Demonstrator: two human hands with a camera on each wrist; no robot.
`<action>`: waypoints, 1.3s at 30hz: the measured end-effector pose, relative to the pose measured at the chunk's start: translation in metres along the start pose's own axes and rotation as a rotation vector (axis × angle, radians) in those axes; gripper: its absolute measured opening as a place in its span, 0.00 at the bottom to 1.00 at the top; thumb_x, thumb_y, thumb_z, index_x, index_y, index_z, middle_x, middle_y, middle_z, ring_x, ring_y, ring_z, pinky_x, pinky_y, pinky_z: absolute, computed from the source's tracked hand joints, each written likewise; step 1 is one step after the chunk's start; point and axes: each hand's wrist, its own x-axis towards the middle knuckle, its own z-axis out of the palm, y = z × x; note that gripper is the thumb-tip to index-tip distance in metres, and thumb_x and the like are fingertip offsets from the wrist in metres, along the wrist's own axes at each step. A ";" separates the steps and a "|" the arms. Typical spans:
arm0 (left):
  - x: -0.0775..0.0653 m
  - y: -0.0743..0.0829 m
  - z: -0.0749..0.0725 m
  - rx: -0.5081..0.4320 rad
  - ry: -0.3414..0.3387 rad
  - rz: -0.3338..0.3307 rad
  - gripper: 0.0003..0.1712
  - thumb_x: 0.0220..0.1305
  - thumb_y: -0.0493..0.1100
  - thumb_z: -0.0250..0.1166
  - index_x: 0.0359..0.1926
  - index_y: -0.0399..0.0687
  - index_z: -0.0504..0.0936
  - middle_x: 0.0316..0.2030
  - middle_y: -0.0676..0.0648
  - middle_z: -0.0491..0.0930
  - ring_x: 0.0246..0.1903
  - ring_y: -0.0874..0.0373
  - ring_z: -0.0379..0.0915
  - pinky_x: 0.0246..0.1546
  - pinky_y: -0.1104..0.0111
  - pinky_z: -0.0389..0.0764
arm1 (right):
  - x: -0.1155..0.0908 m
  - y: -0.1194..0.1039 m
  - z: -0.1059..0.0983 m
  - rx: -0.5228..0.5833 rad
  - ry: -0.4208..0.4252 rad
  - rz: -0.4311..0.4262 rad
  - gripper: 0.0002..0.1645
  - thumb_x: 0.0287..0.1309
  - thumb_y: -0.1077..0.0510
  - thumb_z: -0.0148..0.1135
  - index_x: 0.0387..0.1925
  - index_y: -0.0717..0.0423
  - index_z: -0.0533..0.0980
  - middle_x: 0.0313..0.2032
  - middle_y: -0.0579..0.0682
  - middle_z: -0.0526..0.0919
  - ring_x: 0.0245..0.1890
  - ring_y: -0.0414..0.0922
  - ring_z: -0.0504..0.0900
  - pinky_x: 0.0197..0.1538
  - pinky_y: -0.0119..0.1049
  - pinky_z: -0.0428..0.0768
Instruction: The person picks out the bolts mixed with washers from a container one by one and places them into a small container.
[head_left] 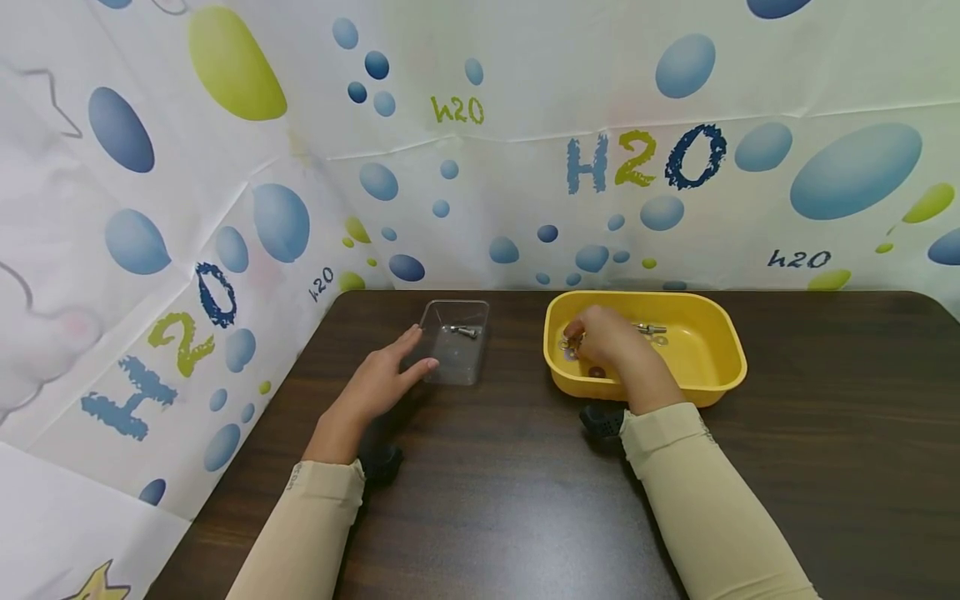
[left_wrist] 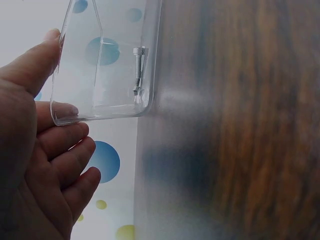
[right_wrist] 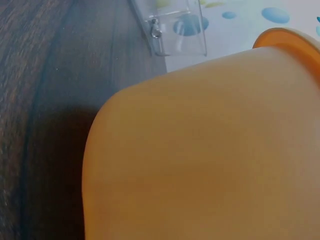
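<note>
My left hand (head_left: 381, 379) rests at the left side of a clear plastic box (head_left: 456, 371), fingers extended and thumb spread. In the left wrist view, the thumb and index finger (left_wrist: 62, 109) are right at the box's near end. Inside lie metal bolts (head_left: 463, 332). My right hand (head_left: 606, 335) reaches down into a yellow basin (head_left: 708, 350), fingers bent among small metal parts (head_left: 567, 345) at its left end; I cannot tell whether they pinch one. Another bolt (head_left: 649, 328) and a washer (head_left: 660, 340) lie behind the hand. A brown round piece (head_left: 597, 372) sits near the front wall.
Both containers stand toward the back of a dark wood table (head_left: 480, 492), with bare tabletop between them. A white sheet (head_left: 517, 200) with blue and green drops rises behind and along the left. In the right wrist view, the basin's outer wall (right_wrist: 200, 150) blocks most of the scene.
</note>
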 end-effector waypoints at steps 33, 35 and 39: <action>-0.001 0.001 0.000 0.002 0.009 0.010 0.48 0.67 0.70 0.53 0.76 0.46 0.55 0.77 0.45 0.51 0.75 0.47 0.50 0.71 0.47 0.57 | -0.001 0.004 0.000 -0.038 -0.035 -0.006 0.14 0.55 0.63 0.63 0.45 0.58 0.82 0.38 0.56 0.83 0.24 0.47 0.80 0.31 0.35 0.79; -0.001 0.002 0.000 0.005 0.008 0.011 0.49 0.67 0.70 0.53 0.76 0.46 0.55 0.77 0.46 0.51 0.75 0.47 0.50 0.71 0.47 0.57 | 0.000 0.004 0.000 -0.031 -0.032 -0.001 0.13 0.56 0.61 0.63 0.44 0.58 0.83 0.38 0.56 0.83 0.26 0.47 0.80 0.31 0.34 0.79; -0.001 0.002 0.000 0.001 0.006 0.007 0.49 0.67 0.70 0.52 0.77 0.47 0.54 0.77 0.47 0.51 0.75 0.47 0.50 0.71 0.47 0.57 | 0.001 0.003 -0.001 0.016 -0.007 0.017 0.12 0.57 0.58 0.62 0.42 0.57 0.84 0.39 0.55 0.82 0.29 0.48 0.80 0.32 0.34 0.79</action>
